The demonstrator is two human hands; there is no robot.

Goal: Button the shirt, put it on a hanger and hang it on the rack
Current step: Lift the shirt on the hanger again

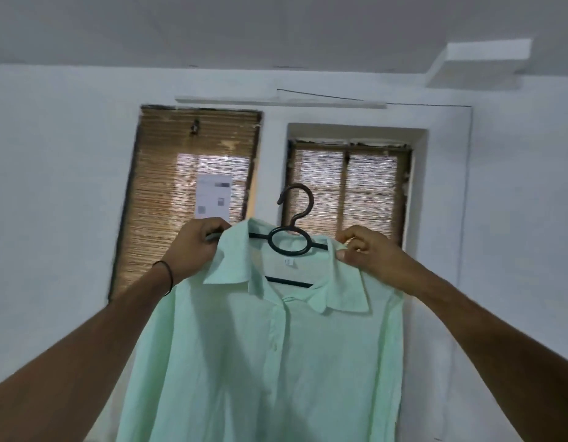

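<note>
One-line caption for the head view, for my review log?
Left hand and right hand grip a mint-green shirt on a black hanger, holding it up before two blind-covered windows.

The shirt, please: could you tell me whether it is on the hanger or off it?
On the hanger: its bars run inside the shirt collar, the hook stands free above, and the left hand and right hand grip the shoulders.

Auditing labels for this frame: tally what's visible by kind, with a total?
shirt: 1
hanger: 1
hands: 2, left hand and right hand
windows with blinds: 2, left window and right window
paper sheet: 1
wristband: 1
Total: 8
</note>
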